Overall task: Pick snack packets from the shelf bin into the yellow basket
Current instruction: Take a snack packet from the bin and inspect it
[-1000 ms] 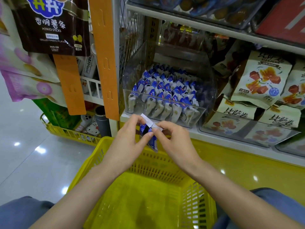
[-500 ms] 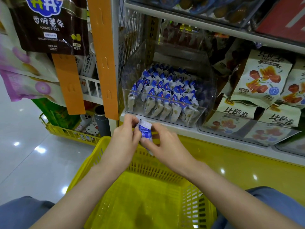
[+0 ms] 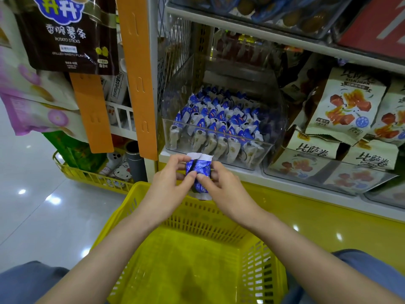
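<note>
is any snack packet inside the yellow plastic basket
No, the basket looks bare; left hand and right hand grip blue packets over its rim.

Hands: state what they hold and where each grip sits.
Both hold the blue snack packets: the left hand pinches their left side, the right hand their right side, thumbs meeting at the middle.

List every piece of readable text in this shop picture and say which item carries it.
"升升", "香脆薯条", "POTATO STICKS": brown hanging bag
"比萨卷": cream bags
Too blurred to read: held blue packets, packets in the shelf bin, all small print.
</note>
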Action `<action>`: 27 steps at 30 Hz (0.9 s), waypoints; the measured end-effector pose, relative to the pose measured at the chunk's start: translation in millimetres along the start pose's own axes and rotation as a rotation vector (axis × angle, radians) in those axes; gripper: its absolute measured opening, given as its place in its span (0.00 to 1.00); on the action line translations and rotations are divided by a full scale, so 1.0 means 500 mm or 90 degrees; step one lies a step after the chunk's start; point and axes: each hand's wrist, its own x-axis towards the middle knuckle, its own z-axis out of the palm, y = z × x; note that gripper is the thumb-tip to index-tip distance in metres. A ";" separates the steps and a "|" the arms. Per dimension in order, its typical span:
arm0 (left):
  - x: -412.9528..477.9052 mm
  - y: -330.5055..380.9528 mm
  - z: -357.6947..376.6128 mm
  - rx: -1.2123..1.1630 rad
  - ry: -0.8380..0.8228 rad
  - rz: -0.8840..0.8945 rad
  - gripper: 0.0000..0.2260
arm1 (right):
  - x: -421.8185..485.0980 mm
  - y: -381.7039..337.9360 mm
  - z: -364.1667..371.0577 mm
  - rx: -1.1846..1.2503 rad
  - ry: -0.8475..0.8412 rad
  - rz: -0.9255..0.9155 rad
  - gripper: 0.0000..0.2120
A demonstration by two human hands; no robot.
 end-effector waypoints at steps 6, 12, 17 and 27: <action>-0.006 -0.012 -0.004 0.124 -0.044 0.041 0.13 | 0.001 -0.001 0.003 0.016 -0.030 0.012 0.15; -0.006 0.008 0.005 -0.064 -0.011 -0.033 0.12 | -0.003 0.001 -0.001 -0.072 0.076 -0.071 0.13; -0.007 0.022 0.008 -0.285 -0.043 -0.126 0.18 | -0.019 -0.003 0.011 -0.254 0.073 -0.239 0.22; 0.006 0.023 -0.004 -0.397 0.058 -0.177 0.11 | 0.005 -0.005 0.007 0.061 0.037 -0.010 0.15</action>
